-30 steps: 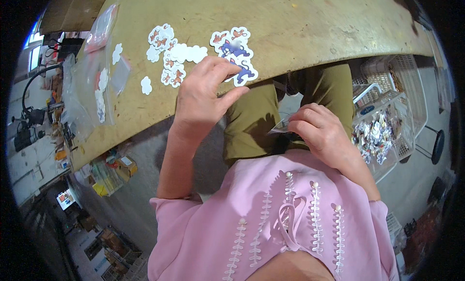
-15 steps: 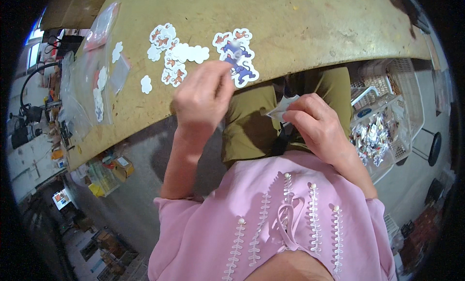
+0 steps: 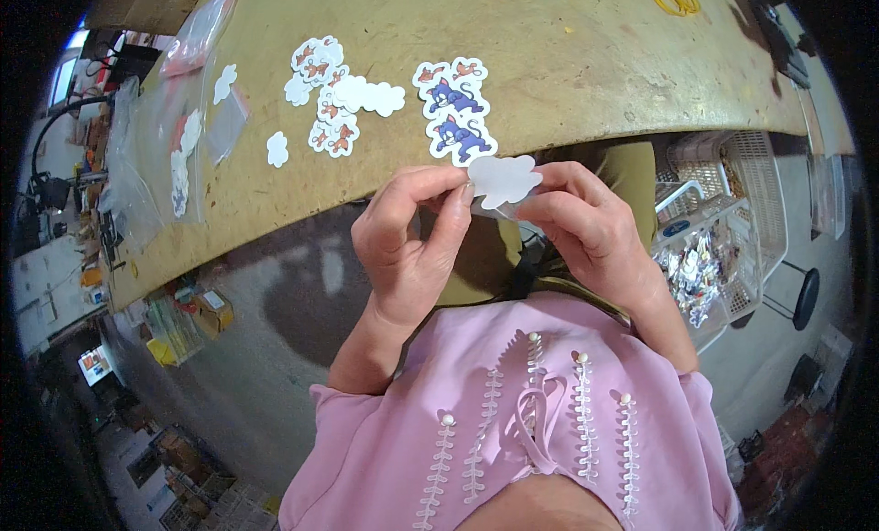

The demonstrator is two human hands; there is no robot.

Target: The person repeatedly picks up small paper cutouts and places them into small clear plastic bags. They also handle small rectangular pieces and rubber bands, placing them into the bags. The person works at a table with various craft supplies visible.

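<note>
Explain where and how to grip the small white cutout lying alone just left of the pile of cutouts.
Pinch the cutout across its narrower middle, coming from above and the near side with the left hand. It looks thin and flat, longer than wide, and bare table surrounds it, so its edges seem the best hold.

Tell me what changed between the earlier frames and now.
The left hand has moved right, and a white cutout now shows at its fingertips. The right hand has come nearer the table, still with clear film. The cat cutouts and brown-figure cutouts stayed put.
</note>
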